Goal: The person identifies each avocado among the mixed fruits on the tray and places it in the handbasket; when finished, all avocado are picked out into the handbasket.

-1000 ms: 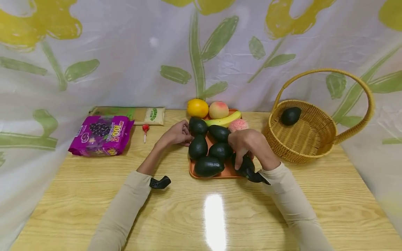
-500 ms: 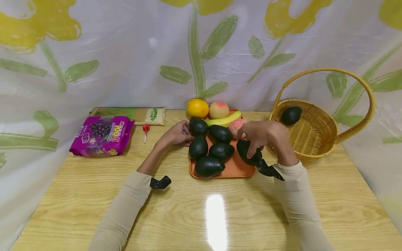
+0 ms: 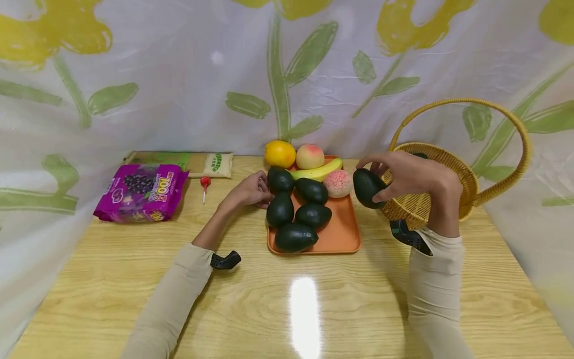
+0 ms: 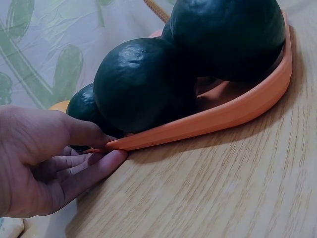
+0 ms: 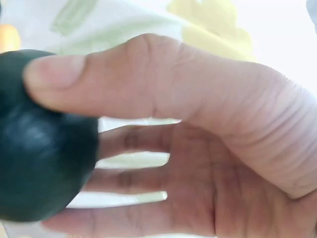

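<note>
My right hand (image 3: pixel 410 174) holds a dark green avocado (image 3: pixel 367 188) in the air between the tray and the wicker basket (image 3: pixel 408 212); in the right wrist view the thumb presses on the avocado (image 5: pixel 44 153) with the fingers behind it. At the left rim of the orange tray (image 3: pixel 343 232), my left hand (image 3: pixel 251 190) pinches the edge, thumb above and fingers below, as the left wrist view shows on the tray rim (image 4: pixel 198 126). Several avocados (image 3: pixel 296 238) lie on the tray, along with a banana (image 3: pixel 318 172), a pink textured ball-like fruit (image 3: pixel 338 183), a peach (image 3: pixel 310 156) and a lemon (image 3: pixel 280 153).
The basket's tall handle (image 3: pixel 462 101) arches above it, and an avocado inside is mostly hidden by my right hand. On the left lie a purple candy bag (image 3: pixel 141 193), a red lollipop (image 3: pixel 205 183) and a flat beige packet (image 3: pixel 218 165). A patterned curtain (image 3: pixel 179 99) hangs behind.
My right hand has lifted the avocado from the tray's front right corner and carried it up and right, toward the basket. The left hand has stayed at the tray rim.
</note>
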A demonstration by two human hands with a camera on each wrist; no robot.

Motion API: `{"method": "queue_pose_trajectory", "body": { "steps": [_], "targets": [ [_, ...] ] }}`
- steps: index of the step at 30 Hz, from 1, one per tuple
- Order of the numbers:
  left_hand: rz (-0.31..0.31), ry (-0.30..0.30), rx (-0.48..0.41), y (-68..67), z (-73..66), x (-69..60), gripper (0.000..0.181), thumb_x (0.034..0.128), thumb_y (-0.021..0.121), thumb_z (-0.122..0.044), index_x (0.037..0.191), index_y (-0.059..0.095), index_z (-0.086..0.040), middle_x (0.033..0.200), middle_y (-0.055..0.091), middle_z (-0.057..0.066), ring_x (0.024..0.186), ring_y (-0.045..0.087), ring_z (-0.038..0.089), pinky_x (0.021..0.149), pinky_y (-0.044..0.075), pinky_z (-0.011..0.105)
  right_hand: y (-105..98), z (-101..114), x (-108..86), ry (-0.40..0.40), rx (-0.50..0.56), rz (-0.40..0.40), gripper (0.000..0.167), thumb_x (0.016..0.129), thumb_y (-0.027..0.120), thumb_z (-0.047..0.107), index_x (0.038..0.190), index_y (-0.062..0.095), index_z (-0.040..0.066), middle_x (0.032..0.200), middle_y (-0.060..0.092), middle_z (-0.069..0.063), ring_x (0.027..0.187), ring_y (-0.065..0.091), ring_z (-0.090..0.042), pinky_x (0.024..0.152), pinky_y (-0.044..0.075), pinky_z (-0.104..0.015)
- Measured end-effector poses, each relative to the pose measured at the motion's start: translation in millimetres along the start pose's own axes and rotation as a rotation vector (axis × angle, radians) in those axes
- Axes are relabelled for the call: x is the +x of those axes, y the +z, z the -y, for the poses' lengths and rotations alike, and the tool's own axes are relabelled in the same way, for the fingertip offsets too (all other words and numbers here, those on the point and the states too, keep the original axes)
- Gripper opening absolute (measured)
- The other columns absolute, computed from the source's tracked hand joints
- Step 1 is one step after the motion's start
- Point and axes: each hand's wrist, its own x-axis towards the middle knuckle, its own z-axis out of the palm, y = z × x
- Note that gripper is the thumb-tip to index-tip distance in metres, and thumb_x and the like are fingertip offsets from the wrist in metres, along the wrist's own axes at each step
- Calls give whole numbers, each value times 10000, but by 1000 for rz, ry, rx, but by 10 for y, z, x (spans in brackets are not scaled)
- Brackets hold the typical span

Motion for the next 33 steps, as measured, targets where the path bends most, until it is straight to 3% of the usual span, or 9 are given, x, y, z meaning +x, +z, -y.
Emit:
{"method": "queue_pose_trajectory", "body": {
  "steps": [2, 5, 9, 17, 21, 24, 26, 30, 33],
  "targets": [
    [-3, 0, -5, 4, 6, -12, 396, 926, 690, 23, 1234, 440, 20, 1044, 585, 171, 717, 651, 169, 658, 653, 261, -38, -64, -80, 5, 18, -83, 669, 798, 908, 182, 1395, 607, 157, 1216, 723, -112, 1121, 693, -285, 942, 584, -461],
    [-6, 11, -8, 13, 9, -5, 395, 922, 688, 27, 1230, 440, 23, 1039, 583, 170, 713, 652, 172, 657, 654, 264, -95, -189, -194, 21, 49, -205, 674, 807, 901, 152, 1411, 603, 151, 1234, 719, -111, 1117, 693, -279, 901, 561, -269],
    [3, 6, -4, 21, 24, 13, 401, 921, 693, 28, 1237, 446, 25, 1035, 592, 169, 728, 652, 175, 661, 656, 268, -134, -354, -318, 77, 36, -315, 719, 819, 894, 150, 1458, 565, 136, 1286, 660, -134, 1154, 642, -289, 840, 447, -90],
    [2, 21, 10, -4, 50, 28, 409, 916, 701, 18, 1241, 452, 24, 1021, 610, 169, 759, 652, 187, 667, 657, 271, -127, -565, -486, 160, -4, -515, 725, 832, 858, 111, 1481, 534, 114, 1252, 499, -170, 1082, 518, -283, 756, 356, -133],
    [10, 21, 16, -11, 32, 25, 416, 919, 696, 17, 1254, 450, 21, 1022, 606, 164, 774, 639, 187, 678, 660, 277, -136, -690, -565, 211, 4, -614, 735, 823, 843, 78, 1485, 523, 82, 1292, 458, -237, 1090, 537, -378, 733, 329, -96],
    [7, 24, 17, -8, 16, 23, 415, 923, 693, 14, 1260, 451, 18, 1030, 609, 166, 773, 641, 186, 680, 661, 280, -151, -797, -603, 276, 12, -659, 754, 845, 822, 93, 1520, 486, 89, 1377, 420, -296, 1137, 542, -476, 780, 384, -169],
    [1, 23, 18, -5, 14, 27, 407, 927, 691, 13, 1255, 451, 14, 1030, 608, 166, 756, 642, 185, 673, 659, 279, -154, -871, -616, 320, 33, -668, 768, 872, 800, 107, 1552, 443, 91, 1447, 386, -330, 1187, 518, -528, 848, 471, -326],
    [0, 15, 21, -5, 27, 33, 399, 929, 692, 11, 1245, 449, 18, 1024, 590, 159, 721, 648, 180, 663, 656, 275, -119, -1046, -625, 392, 39, -666, 770, 915, 754, 147, 1586, 384, 66, 1488, 432, -374, 1221, 509, -594, 919, 461, -652],
    [-2, 16, 29, -17, 39, 31, 408, 929, 695, 7, 1253, 448, 23, 1023, 585, 158, 715, 651, 174, 663, 655, 269, -66, -1190, -617, 451, 30, -648, 769, 952, 721, 219, 1601, 345, 51, 1442, 482, -408, 1197, 503, -607, 923, 462, -698]
  ]
}}
